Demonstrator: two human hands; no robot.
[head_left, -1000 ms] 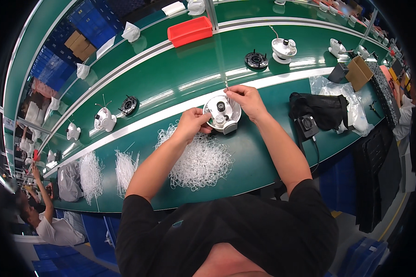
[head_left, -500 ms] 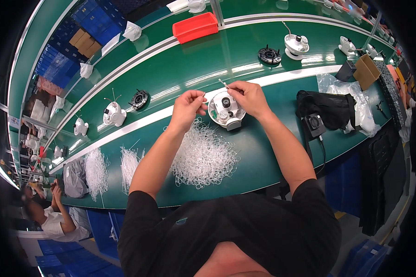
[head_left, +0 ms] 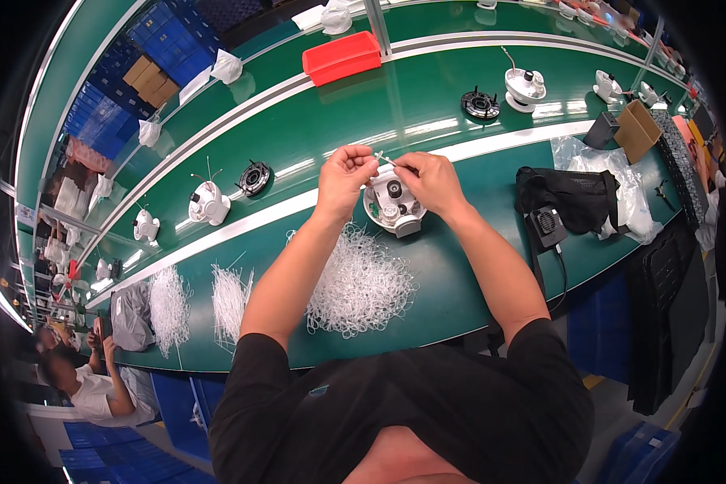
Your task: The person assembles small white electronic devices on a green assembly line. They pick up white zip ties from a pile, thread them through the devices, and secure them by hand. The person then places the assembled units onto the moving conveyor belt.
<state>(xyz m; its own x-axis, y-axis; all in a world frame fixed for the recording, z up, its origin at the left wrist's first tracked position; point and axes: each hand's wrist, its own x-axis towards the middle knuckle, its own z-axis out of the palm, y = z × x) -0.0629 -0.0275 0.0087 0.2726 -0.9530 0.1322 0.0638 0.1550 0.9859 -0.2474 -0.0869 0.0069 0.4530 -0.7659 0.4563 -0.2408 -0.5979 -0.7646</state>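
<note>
A white round camera unit with a dark lens and small parts inside its open body stands at the table's far edge. Just above it, my right hand pinches a thin pale cable pointing up and left. My left hand is closed, its fingertips pressed together close to the cable's end; whatever lies between them is too small to make out. Nearer to me, beside my left forearm, lies a loose heap of white looped ties.
Further white camera units and black round bases sit on the green conveyor. A red bin stands beyond it. Rightward lie a black bag, a small black device and clear plastic. Another person sits far left.
My left hand has moved right and slightly up, to the cable's end. The cable in my right hand now slants toward the left fingers. Camera units on the conveyor have shifted slightly rightward in view.
</note>
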